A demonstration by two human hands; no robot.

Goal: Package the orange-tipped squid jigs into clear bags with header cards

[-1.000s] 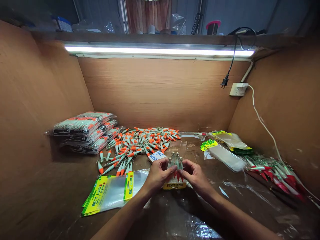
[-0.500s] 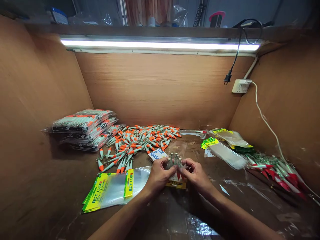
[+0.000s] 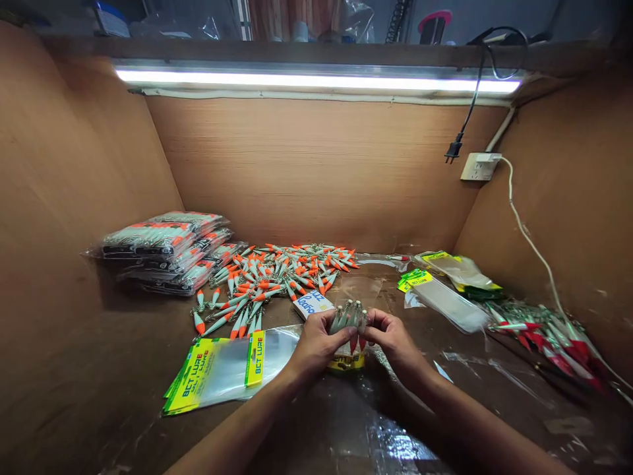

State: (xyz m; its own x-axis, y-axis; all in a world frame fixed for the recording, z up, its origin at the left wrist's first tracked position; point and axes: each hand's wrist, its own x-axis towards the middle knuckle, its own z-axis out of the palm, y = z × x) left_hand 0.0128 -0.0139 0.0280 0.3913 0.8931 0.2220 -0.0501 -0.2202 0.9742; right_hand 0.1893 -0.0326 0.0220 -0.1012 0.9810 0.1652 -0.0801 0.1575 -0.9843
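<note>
Pinching a bunch of pale-green, red-tipped plastic lures [image 3: 349,318]
Gripping it with fingers of left hand [image 3: 316,344] and right hand [image 3: 394,343] closed on both sides, front middle of the brown desk [image 3: 123,369].

A single camera rides on the person's head and looks forward and down into a three-sided booth. It sits close over the worktop [image 3: 148,343]: both forearms enter from the bottom edge, and the left hand [image 3: 314,343] and right hand [image 3: 393,343] meet on a bundle of lures [image 3: 349,316] just below centre. The back wall [image 3: 316,171] faces the lens squarely. The wide lens flares the left wall [image 3: 59,165] and right wall [image 3: 568,211] outward. A strip light [image 3: 316,81] spans the top, with a shelf [image 3: 297,53] above it.
</note>
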